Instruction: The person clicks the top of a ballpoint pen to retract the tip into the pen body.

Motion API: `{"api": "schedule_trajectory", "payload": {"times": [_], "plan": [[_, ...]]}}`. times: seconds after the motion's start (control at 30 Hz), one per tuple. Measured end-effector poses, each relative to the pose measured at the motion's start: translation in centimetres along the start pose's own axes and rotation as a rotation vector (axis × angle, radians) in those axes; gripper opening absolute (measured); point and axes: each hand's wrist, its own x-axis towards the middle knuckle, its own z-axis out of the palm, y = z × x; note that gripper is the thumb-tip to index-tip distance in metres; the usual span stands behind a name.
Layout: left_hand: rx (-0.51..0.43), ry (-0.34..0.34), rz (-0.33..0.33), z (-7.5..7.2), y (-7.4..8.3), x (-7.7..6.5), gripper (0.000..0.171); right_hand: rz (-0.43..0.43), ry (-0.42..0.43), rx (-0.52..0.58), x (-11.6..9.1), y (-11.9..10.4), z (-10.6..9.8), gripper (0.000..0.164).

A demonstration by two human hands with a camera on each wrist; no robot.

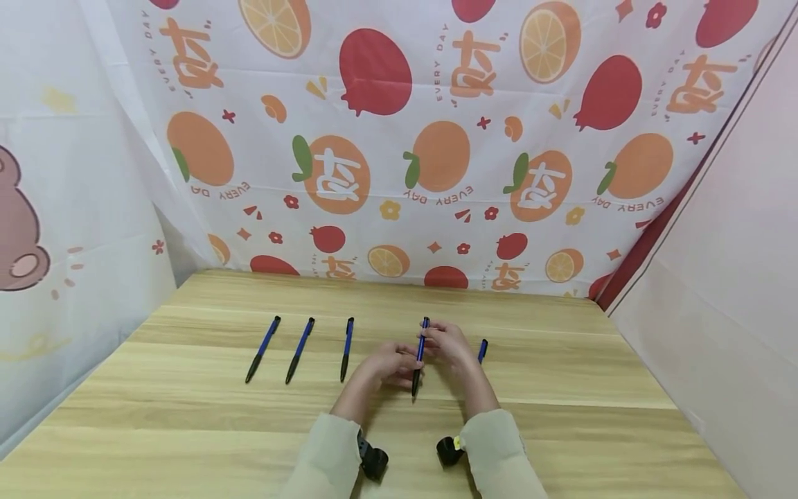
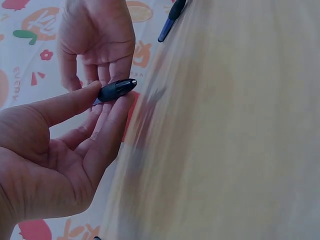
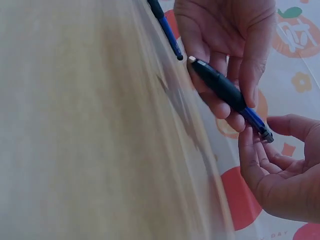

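Observation:
A blue pen with a black grip [image 1: 419, 360] is held up over the table between the two hands, its tip towards the person. The left hand [image 1: 391, 362] pinches it at the black grip between thumb and fingers, as the left wrist view shows. At the pen's clip end is the right hand [image 3: 285, 172], fingers by the barrel and thumb a little apart from it. Left of the hands, three similar pens lie in a row: a left pen [image 1: 263, 350], a middle pen [image 1: 300, 351] and a right pen [image 1: 346, 350]. Beyond the right wrist another pen [image 1: 483, 350] is partly hidden.
The wooden table [image 1: 187, 416] ends at a white fruit-print curtain [image 1: 386, 180] behind. Pale cloth walls stand at the left [image 1: 75, 208] and right [image 1: 736, 277]. Each wrist wears a small black camera, a left camera [image 1: 374, 463] and a right camera [image 1: 449, 450].

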Motion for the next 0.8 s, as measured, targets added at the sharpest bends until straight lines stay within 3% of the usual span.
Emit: {"api": "schedule_trajectory", "payload": {"times": [0.2,0.43,0.8], "plan": [[-0.007,0.013,0.004,-0.6,0.4,0.3,0.031,-0.009,-0.016,-0.001,0.0,-1.5,0.6,0.037],[0.004,-0.001,0.016,-1.4,1.1,0.2,0.033,-0.020,-0.066,-0.008,0.2,-2.9,0.9,0.031],[0.013,-0.050,0.046,-1.2,1.2,-0.6,0.035,0.026,-0.078,-0.030,1.2,-3.0,0.7,0.030]]}}
